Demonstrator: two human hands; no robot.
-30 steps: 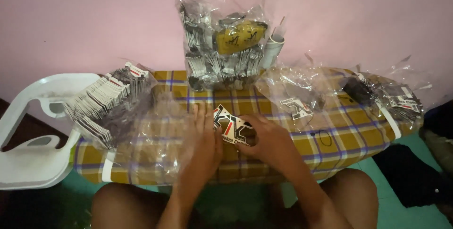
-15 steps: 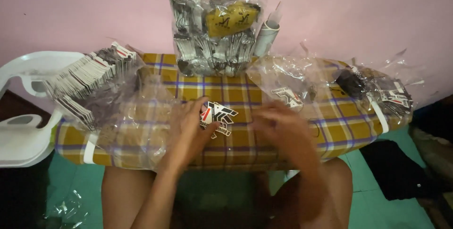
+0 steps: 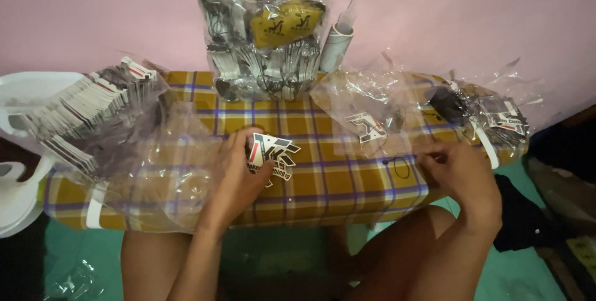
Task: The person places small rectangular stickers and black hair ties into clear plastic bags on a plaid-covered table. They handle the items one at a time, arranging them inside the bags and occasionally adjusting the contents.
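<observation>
My left hand [image 3: 239, 177] holds a small stack of white, black and red cut-out card tags [image 3: 271, 155] over the yellow checked cloth of the low table [image 3: 335, 183]. My right hand [image 3: 460, 170] is out at the right end of the table, fingers pinched at the edge of a clear plastic sleeve [image 3: 385, 121] near a thin black loop of string [image 3: 400, 167]; what it grips is too small to make out. One more tag lies inside that sleeve [image 3: 366, 126].
A big clear bag of tags with yellow packets [image 3: 267, 34] stands at the back against the pink wall, a paper roll [image 3: 335, 43] beside it. A long stack of tags in plastic [image 3: 87, 112] lies left, another bundle [image 3: 490, 115] far right. White plastic chair [image 3: 18, 152] at left.
My right hand has left the tags and gone right to the table's end. My left hand keeps the tags. The camera has shifted, so the table sits lower and more to the left.
</observation>
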